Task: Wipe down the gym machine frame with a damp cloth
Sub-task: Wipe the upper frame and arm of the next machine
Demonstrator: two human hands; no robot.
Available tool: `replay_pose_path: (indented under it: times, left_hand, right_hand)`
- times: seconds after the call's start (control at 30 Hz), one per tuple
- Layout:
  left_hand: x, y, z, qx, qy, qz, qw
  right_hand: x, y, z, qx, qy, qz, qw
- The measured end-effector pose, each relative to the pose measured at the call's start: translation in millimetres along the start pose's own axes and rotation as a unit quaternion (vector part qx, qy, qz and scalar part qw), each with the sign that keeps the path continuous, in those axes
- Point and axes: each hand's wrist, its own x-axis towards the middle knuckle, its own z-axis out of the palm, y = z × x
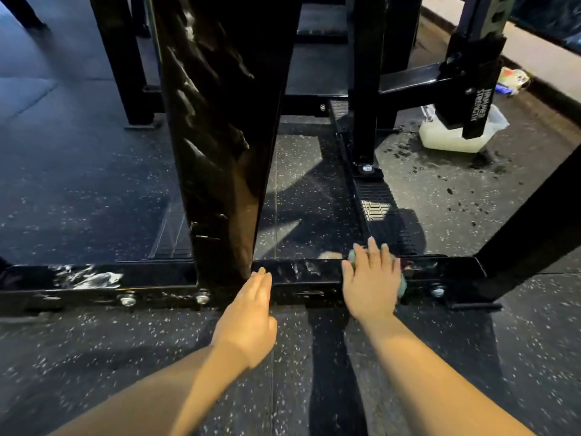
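Flooring of dark speckled rubber (94,357) fills the view, and the black gym machine frame (217,121) stands on it. The frame's broad glossy upright rises from the centre toward 12 o'clock. A low base bar (308,272) crosses the picture from 9 to 3 o'clock just below the middle and meets the foot of that upright. A slanted brace (534,209) climbs away at 3 o'clock, and a slimmer post (366,89) stands at 1 o'clock, bolted beside a ribbed foot plate (380,212). Pale smears (88,278) lie on the bar's top at 9 o'clock. At 2 o'clock a whitish plastic container (446,138) sits on the floor, partly behind a black bracket lettered HAMMER STRENGTH (478,103). Both bare forearms reach in from 6 o'clock. The right hand (371,278) lies flat on top of the base bar at about 4 o'clock from the upright's foot, its fingers straight and slightly spread, pressing down on the cloth (401,286). The cloth is teal and mostly hidden under the palm, showing only at the hand's edges. The left hand (248,319) holds nothing; its fingers are straight and close together, with the tips touching the bar right beside the upright's foot. Silver bolts (128,299) stud the bar's front face at 8 and 4 o'clock.
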Motion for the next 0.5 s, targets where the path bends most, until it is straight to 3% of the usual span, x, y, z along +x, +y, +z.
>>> replay_pose_path:
  times: [0.17,0.3,0.4,0.5]
  left_hand:
    - [-1.1,-0.3,0.3,-0.120,0.125,-0.012,0.985]
    - [1.0,-2.3,6.1,-0.133,0.119,0.016,0.984]
    - [7.5,-0.8,13.7,-0.083,0.060,-0.006,0.995]
    - [12.7,1.2,22.4,-0.016,0.073,-0.014,0.997]
  right_hand:
    - [-41.3,-122.4,15.0,0.024,-0.074,-0.201,0.976]
    - [-34.4,-102.1,6.0,0.031,-0.164,-0.293,0.942]
    - [-17.3,-28.0,3.8,-0.015,-0.115,-0.266,0.957]
    - [-4.5,43.2,-10.7,-0.057,-0.111,-0.184,0.975]
